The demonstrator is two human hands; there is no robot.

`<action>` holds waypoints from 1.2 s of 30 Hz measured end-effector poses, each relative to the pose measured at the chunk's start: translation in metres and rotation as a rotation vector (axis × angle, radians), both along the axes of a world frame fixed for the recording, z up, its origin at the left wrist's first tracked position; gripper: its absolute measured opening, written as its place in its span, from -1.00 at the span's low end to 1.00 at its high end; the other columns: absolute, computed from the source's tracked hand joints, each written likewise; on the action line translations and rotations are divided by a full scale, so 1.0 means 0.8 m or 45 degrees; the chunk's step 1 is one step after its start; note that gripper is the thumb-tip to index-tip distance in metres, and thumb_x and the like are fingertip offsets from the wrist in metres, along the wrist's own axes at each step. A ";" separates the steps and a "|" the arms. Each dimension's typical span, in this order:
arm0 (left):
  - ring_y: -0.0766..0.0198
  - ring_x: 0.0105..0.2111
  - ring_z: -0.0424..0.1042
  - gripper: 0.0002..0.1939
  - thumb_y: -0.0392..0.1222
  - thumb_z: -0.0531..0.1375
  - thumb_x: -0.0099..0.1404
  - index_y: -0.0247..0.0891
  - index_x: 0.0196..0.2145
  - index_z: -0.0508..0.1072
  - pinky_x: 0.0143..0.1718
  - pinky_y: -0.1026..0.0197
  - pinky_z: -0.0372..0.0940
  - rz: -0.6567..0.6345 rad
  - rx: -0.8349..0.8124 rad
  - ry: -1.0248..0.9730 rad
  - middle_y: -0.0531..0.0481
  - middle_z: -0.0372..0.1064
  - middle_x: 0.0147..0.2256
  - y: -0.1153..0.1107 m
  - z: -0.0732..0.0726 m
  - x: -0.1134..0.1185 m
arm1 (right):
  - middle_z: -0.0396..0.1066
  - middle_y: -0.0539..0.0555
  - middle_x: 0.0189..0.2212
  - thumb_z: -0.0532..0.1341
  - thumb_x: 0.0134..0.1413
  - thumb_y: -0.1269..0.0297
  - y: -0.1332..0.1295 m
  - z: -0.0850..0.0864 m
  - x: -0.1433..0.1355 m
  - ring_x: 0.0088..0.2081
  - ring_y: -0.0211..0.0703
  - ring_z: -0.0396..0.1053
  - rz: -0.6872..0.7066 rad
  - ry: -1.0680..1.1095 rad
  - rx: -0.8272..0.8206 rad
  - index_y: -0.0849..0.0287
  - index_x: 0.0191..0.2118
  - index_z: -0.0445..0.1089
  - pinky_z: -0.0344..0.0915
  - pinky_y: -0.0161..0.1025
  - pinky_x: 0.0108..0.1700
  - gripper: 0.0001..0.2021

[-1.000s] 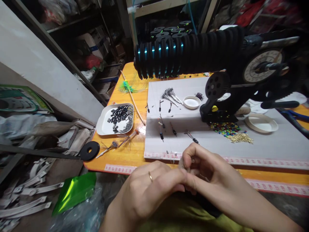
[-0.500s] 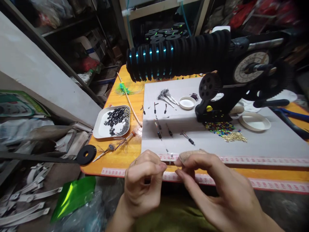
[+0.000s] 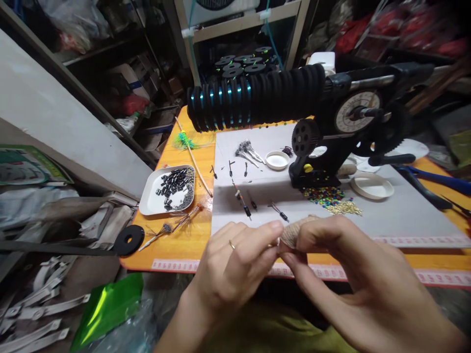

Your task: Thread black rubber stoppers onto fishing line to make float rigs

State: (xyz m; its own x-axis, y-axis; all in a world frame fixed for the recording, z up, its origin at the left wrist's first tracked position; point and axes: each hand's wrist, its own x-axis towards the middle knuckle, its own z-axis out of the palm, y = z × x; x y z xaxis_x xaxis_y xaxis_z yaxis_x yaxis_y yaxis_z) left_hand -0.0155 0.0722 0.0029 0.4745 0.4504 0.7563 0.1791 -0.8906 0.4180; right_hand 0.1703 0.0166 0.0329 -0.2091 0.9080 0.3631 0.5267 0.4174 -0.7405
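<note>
My left hand [image 3: 235,262] wears a ring and is closed in a pinch above the table's front edge. Facing it, my right hand [image 3: 346,264] also pinches, with tan wrapping on one finger. The two sets of fingertips meet around a tiny whitish piece [image 3: 278,241], mostly hidden and too small to name. Beyond them on the grey board [image 3: 228,215] lie several small black parts with thin stems, among them one black part [image 3: 283,216] close to my fingers and a longer piece with orange and white bits [image 3: 243,203].
A white tray [image 3: 147,198] of black tubes and small grey pieces stands at left. Behind the hands rises a black winding machine [image 3: 312,147] with a spool-lined shaft. Colored beads [image 3: 322,195], gold pieces [image 3: 344,208], a shallow dish [image 3: 372,186] and blue-handled pliers [image 3: 441,180] lie to the right.
My left hand has moved right and turned, so its fingertips now meet those of my right hand. The camera view has shifted slightly.
</note>
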 end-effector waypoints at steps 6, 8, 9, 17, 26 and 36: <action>0.23 -0.30 0.49 -0.69 -0.47 0.17 0.35 -0.37 0.04 0.45 -0.29 0.19 0.37 -0.053 0.033 0.173 -0.15 0.57 -0.23 0.012 0.018 -0.022 | 0.34 -0.05 -0.38 0.11 0.17 0.55 0.014 0.014 -0.002 -0.38 -0.28 0.42 0.051 -0.114 0.059 0.06 -0.18 0.16 0.36 -0.38 -0.35 -0.78; 0.23 -0.31 0.49 -0.79 -0.46 0.15 0.37 -0.37 -0.09 0.50 -0.30 0.20 0.39 -0.028 -0.005 0.164 -0.15 0.56 -0.26 0.009 0.020 -0.024 | 0.35 -0.04 -0.37 0.14 0.18 0.54 0.014 0.012 -0.007 -0.37 -0.28 0.43 0.045 -0.038 0.015 0.07 -0.17 0.19 0.39 -0.39 -0.34 -0.78; 0.24 -0.32 0.50 -0.82 -0.46 0.16 0.36 -0.37 -0.13 0.51 -0.30 0.22 0.40 -0.004 -0.036 0.134 -0.14 0.56 -0.29 0.006 0.020 -0.024 | 0.36 -0.04 -0.36 0.16 0.19 0.53 0.014 0.010 -0.011 -0.35 -0.28 0.43 0.040 0.053 -0.009 0.06 -0.17 0.20 0.42 -0.40 -0.32 -0.78; 0.30 -0.39 0.49 -0.81 -0.53 0.25 0.22 -0.29 -0.29 0.49 -0.35 0.29 0.41 0.211 -0.351 -0.216 -0.01 0.47 -0.43 -0.013 0.013 -0.025 | 0.47 0.04 -0.22 0.17 0.10 0.73 0.022 -0.010 -0.025 -0.15 -0.24 0.48 0.101 0.390 0.361 0.13 -0.12 0.37 0.47 -0.34 -0.06 -0.65; 0.32 -0.35 0.47 -0.77 -0.56 0.24 0.23 -0.30 -0.24 0.46 -0.31 0.29 0.40 0.230 -0.320 -0.128 -0.02 0.46 -0.39 -0.016 0.013 -0.033 | 0.49 0.07 -0.18 0.15 0.21 0.58 0.033 -0.025 -0.007 -0.19 -0.13 0.49 0.136 -0.345 0.505 0.11 -0.01 0.33 0.42 -0.22 -0.05 -0.70; 0.33 -0.19 0.51 -0.82 -0.53 0.20 0.28 -0.29 -0.29 0.45 -0.15 0.36 0.39 0.274 -0.422 -0.036 -0.09 0.50 -0.25 -0.012 0.016 -0.041 | 0.48 0.04 -0.30 0.13 0.22 0.58 0.028 -0.024 -0.008 -0.27 -0.15 0.47 0.117 -0.260 0.483 0.10 -0.10 0.31 0.42 -0.21 -0.15 -0.76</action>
State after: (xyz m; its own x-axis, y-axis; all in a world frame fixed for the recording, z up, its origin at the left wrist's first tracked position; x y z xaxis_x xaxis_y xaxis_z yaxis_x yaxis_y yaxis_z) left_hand -0.0479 0.0624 0.0160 0.3242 0.7590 0.5646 0.3312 -0.6501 0.6838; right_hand 0.1639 0.0387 0.0134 -0.3852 0.6927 0.6097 0.5941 0.6917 -0.4105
